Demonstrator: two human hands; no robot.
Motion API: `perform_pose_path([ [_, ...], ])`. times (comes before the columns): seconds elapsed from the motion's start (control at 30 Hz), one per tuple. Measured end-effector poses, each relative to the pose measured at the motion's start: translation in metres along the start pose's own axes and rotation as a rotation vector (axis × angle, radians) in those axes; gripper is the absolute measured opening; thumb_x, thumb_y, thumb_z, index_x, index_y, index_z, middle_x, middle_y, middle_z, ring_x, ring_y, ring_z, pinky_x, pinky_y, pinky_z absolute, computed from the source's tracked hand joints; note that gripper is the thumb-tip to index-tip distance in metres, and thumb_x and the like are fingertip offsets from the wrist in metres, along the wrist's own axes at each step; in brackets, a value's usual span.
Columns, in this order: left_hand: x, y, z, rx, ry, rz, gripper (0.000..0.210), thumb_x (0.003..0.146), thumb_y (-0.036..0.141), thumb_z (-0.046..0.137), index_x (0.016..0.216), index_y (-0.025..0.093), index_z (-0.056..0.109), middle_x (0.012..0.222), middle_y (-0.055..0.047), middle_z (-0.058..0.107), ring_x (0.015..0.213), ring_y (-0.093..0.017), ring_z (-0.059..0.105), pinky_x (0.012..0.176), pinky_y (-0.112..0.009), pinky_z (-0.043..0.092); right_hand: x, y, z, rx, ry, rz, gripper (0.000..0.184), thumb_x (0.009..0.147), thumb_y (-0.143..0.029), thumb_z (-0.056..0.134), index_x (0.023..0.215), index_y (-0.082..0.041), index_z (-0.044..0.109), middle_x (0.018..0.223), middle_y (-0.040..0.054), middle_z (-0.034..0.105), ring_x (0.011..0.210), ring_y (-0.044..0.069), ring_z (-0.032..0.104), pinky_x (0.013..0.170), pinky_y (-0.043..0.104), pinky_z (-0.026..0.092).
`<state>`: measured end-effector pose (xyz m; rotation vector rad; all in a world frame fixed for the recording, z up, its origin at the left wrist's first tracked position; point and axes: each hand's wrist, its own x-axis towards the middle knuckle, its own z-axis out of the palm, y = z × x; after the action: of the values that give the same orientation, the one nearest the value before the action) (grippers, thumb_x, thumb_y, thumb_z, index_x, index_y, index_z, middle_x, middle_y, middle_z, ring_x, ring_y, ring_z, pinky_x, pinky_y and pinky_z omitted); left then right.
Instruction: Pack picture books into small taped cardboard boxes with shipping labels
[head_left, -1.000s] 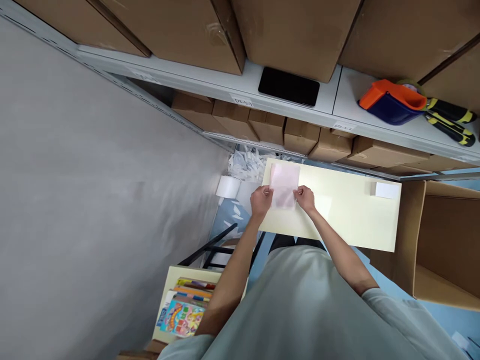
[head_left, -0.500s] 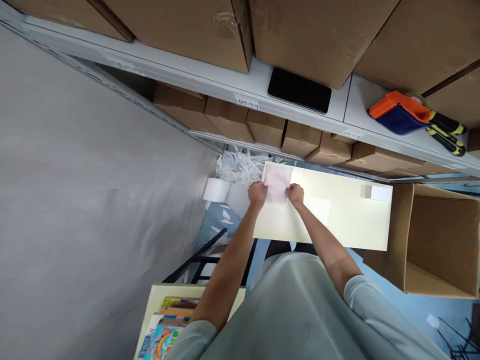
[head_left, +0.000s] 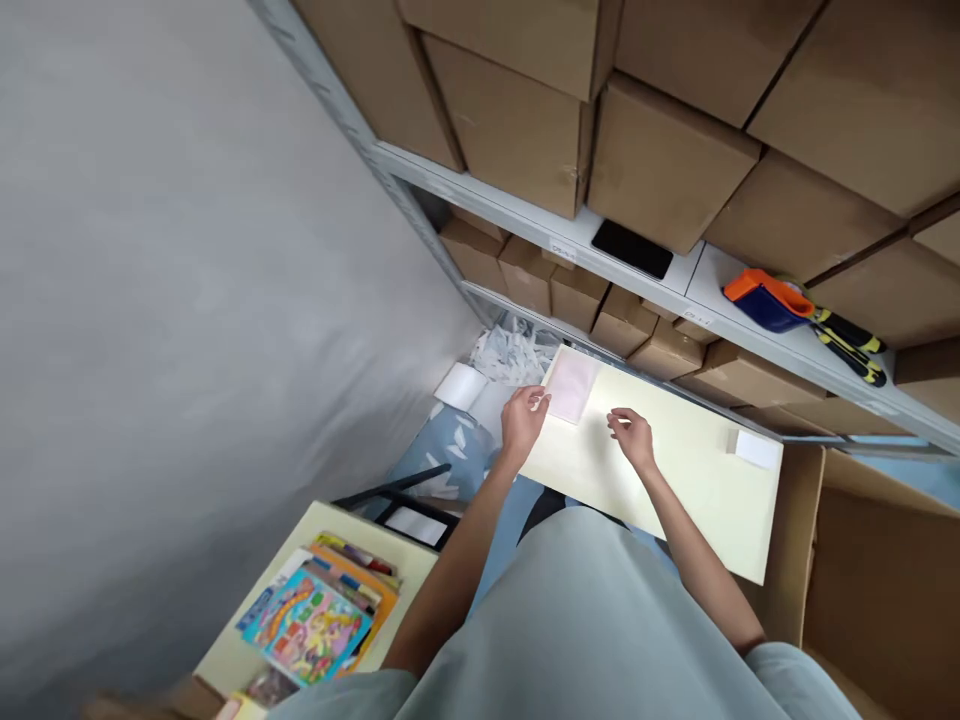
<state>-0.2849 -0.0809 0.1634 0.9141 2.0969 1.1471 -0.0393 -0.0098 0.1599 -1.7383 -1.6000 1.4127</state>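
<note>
A thin pale pink sheet point(head_left: 571, 386), perhaps a pouch, lies flat at the far left corner of the cream tabletop point(head_left: 690, 480). My left hand point(head_left: 523, 425) hovers at the sheet's left edge, fingers loosely bent and apart, with nothing visible in it; whether the fingertips touch the sheet cannot be made out. To the right of the sheet, my right hand point(head_left: 632, 437) is raised over the tabletop, clear of the sheet, its fingers half curled and holding nothing. At the table's right end sits a small stack of white labels or cards point(head_left: 754, 449).
Shelves of cardboard boxes point(head_left: 667, 165) run along the far side, bearing a black phone point(head_left: 632, 249) and an orange-blue holder point(head_left: 769, 300). An open carton point(head_left: 814, 540) stands right. Colourful books point(head_left: 311, 620) lie on a stand at lower left; a white roll point(head_left: 460, 386) and paper scraps point(head_left: 514, 355) lie beyond.
Both hands have let go of the pink sheet, which now rests on the tabletop. My right hand has moved away to the right. The view has tilted and turned left, showing more books.
</note>
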Motion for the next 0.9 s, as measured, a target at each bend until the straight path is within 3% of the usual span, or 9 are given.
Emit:
perform_pose_path([
  [0.13, -0.070, 0.022, -0.031, -0.044, 0.155, -0.004, 0.008, 0.088, 0.032, 0.075, 0.087, 0.024, 0.076, 0.097, -0.007, 0.078, 0.090, -0.026, 0.074, 0.093, -0.040, 0.059, -0.030, -0.010, -0.027, 0.113, -0.103, -0.121, 0.055, 0.082, -0.072, 0.073, 0.105, -0.022, 0.075, 0.105, 0.0130, 0.080, 0.088, 0.029, 0.080, 0.076, 0.046, 0.071],
  [0.27, -0.147, 0.035, -0.058, -0.021, 0.337, -0.021, 0.016, 0.088, 0.038, 0.077, 0.080, 0.025, 0.072, 0.089, -0.004, 0.075, 0.087, -0.024, 0.071, 0.092, -0.038, 0.056, -0.056, -0.022, -0.028, 0.132, -0.252, -0.221, 0.054, 0.084, -0.071, 0.075, 0.105, -0.022, 0.076, 0.106, 0.0156, 0.081, 0.092, 0.033, 0.081, 0.078, 0.050, 0.072],
  [0.43, -0.249, 0.048, -0.090, 0.105, 0.559, -0.020, 0.026, 0.095, 0.041, 0.074, 0.076, 0.025, 0.066, 0.084, -0.003, 0.072, 0.083, -0.021, 0.069, 0.083, -0.034, 0.052, -0.104, -0.040, 0.009, 0.146, -0.558, -0.346, 0.056, 0.085, -0.073, 0.075, 0.106, -0.022, 0.078, 0.108, 0.0159, 0.081, 0.093, 0.033, 0.081, 0.076, 0.048, 0.071],
  [0.6, -0.344, 0.054, -0.121, 0.152, 0.771, -0.003, 0.021, 0.101, 0.037, 0.069, 0.085, 0.025, 0.067, 0.090, -0.004, 0.075, 0.090, -0.021, 0.072, 0.089, -0.035, 0.054, -0.173, -0.062, 0.045, 0.131, -0.808, -0.472, 0.059, 0.086, -0.074, 0.075, 0.108, -0.019, 0.079, 0.105, 0.0139, 0.083, 0.090, 0.030, 0.080, 0.080, 0.043, 0.068],
  [0.9, -0.470, 0.023, -0.185, 0.168, 1.151, -0.020, 0.012, 0.100, 0.029, 0.064, 0.091, 0.024, 0.069, 0.096, -0.005, 0.077, 0.096, -0.022, 0.073, 0.090, -0.035, 0.056, -0.306, -0.101, 0.085, 0.069, -1.092, -0.668, 0.053, 0.090, -0.071, 0.076, 0.109, -0.022, 0.081, 0.101, 0.0116, 0.083, 0.087, 0.029, 0.081, 0.077, 0.040, 0.066],
])
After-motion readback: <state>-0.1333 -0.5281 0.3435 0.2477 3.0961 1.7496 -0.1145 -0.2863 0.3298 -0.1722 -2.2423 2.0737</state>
